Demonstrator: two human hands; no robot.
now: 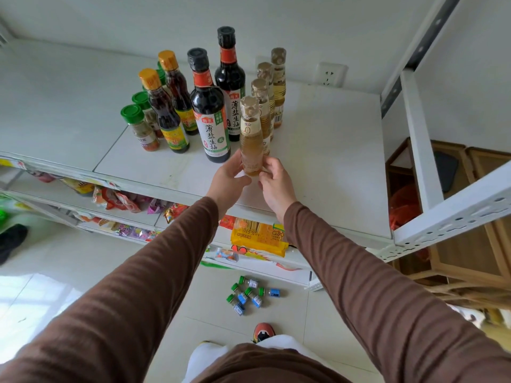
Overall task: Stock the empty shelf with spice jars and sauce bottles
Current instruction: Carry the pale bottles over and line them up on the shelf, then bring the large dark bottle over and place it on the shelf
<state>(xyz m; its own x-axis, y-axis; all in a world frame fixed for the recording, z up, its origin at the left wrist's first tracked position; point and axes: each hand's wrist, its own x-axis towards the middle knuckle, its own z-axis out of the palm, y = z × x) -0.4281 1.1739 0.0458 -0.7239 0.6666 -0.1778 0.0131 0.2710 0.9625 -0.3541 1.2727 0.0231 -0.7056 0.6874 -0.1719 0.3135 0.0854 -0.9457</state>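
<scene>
Both hands gripped one pale bottle (pixel 251 139) near its base: left hand (pixel 227 178) on its left side, right hand (pixel 274 181) on its right. The bottle stood upright on the shelf (pixel 331 161), frontmost of its row, just beside the dark bottles (pixel 211 117).

pale bottle (pixel 251 136) upright at shelf (pixel 331 167) front, three more in a row behind, two soy bottles (pixel 210 106) left, two amber bottles (pixel 163 111), green-capped jars (pixel 139 127) leftmost, spare jars (pixel 249 295) on floor
</scene>
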